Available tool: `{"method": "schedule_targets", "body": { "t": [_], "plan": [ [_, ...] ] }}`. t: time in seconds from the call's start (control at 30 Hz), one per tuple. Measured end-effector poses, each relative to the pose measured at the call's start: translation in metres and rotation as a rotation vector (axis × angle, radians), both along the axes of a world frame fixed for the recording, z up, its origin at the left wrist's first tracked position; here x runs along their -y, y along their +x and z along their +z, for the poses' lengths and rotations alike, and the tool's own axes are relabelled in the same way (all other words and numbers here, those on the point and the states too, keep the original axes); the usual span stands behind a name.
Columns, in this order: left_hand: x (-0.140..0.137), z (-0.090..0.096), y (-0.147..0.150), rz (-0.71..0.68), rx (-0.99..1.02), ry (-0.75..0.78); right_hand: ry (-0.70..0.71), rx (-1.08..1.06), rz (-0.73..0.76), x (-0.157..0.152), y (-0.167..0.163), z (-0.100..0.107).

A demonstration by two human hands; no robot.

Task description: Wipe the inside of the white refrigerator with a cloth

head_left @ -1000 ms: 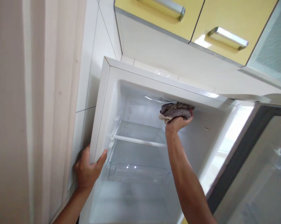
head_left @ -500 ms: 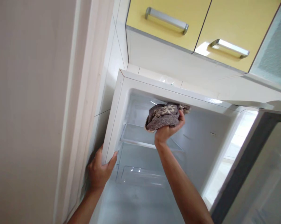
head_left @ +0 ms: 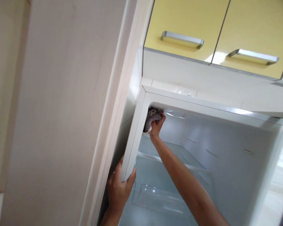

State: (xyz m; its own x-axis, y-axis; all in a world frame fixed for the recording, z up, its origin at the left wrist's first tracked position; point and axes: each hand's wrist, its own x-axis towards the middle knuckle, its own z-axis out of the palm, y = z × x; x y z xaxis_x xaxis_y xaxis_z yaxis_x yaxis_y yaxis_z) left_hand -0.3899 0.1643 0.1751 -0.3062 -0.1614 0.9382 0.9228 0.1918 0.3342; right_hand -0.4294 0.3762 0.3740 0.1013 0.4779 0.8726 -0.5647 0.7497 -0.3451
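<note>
An open white fridge (head_left: 202, 105) fills the lower right, its inside empty. My right hand (head_left: 157, 125) reaches up into its top left inner corner, shut on a bunched grey-brown patterned cloth (head_left: 151, 117) pressed against the ceiling and left wall. My left hand (head_left: 119, 191) grips the fridge's left front edge (head_left: 134, 141) low down, thumb inside and fingers round the outer side. A glass shelf (head_left: 169, 153) and a clear plastic tray (head_left: 157, 197) sit below my right forearm.
Yellow cabinet doors (head_left: 184, 22) with metal bar handles (head_left: 182, 38) hang directly above the fridge. A pale wood-grain panel (head_left: 68, 110) stands close against the fridge's left side, leaving only a narrow gap. The fridge's right wall (head_left: 228, 157) is bare.
My right hand has slid the cloth leftward along the fridge ceiling, from the middle into the top left corner. The view has shifted left and upward. My left hand keeps its grip on the edge.
</note>
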Motion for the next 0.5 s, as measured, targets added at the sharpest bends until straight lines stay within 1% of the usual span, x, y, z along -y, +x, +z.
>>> {"method": "schedule_targets", "body": {
  "t": [0.17,0.3,0.4,0.5],
  "plan": [
    [-0.001,-0.003,0.000,-0.048,0.030,0.011,0.011,0.166,-0.053,-0.061,-0.036,0.014],
    [-0.003,-0.005,0.000,-0.061,0.033,0.018,0.054,0.302,-0.066,-0.098,-0.059,0.023],
    [-0.003,-0.007,-0.001,-0.052,0.025,0.010,0.092,0.380,-0.081,-0.117,-0.073,0.023],
    [-0.002,-0.008,-0.001,-0.051,0.041,0.004,0.127,0.420,-0.112,-0.128,-0.082,0.014]
  ]
}}
